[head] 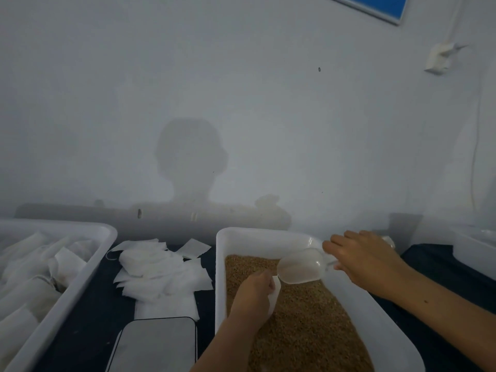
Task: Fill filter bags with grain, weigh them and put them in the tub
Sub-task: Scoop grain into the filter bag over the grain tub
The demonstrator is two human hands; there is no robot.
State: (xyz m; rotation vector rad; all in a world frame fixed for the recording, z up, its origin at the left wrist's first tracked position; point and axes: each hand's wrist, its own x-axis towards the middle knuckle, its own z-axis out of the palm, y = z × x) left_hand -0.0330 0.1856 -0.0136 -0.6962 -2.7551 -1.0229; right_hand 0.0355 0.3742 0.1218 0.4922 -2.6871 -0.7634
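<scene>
A white tub [222, 264] at centre right holds brown grain [308, 326]. Over the grain, my left hand [253, 294] grips a white filter bag [275, 298] by its upper part. My right hand [362, 260] holds the handle of a clear plastic scoop [300, 265], whose open mouth points at the bag. A loose pile of empty filter bags [161, 269] lies on the dark table left of the grain tub. At the far left stands a white tub [88, 261] with filled bags [35, 288] in it. A scale with a grey plate [158, 345] sits at the bottom centre.
A pale wall rises close behind the table. Another white container [475, 251] stands at the right edge, with a grey object [404, 229] beside it. A cable [475, 146] hangs down the wall at the right from a white fitting [440, 59].
</scene>
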